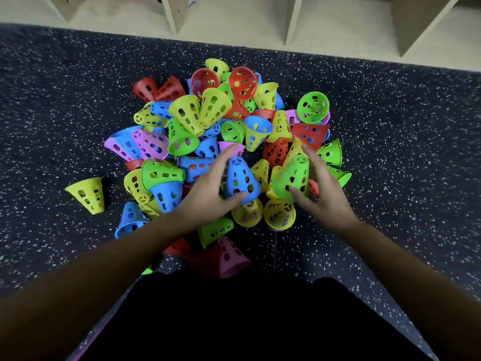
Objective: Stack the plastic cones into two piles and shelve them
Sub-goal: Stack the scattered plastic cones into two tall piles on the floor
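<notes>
The left hand (208, 191) is closed around a blue cone (242, 178): the thumb is set under the wide rim and the fingers are laid along the far side. The blue cone is held narrow end up, at the near middle of the pile (205, 118). The right hand (325, 191) is closed around a green cone (294, 175), with the thumb pressed on the near wall and the fingers curved behind the tip. A yellow edge is seen beneath the green cone; whether a second cone is nested in it cannot be told. The green cone is held at the near right of the pile, just beside the blue cone.

The pile is made up of loose perforated cones in red, yellow, green, blue and pink, lying at all angles on a dark speckled floor (390, 131). A lone yellow cone (88, 194) is found apart from the pile, on its left. A pink cone (231, 256) lies at the near edge of the pile. Beyond the pile, a pale shelf unit (234, 24) with upright dividers is located.
</notes>
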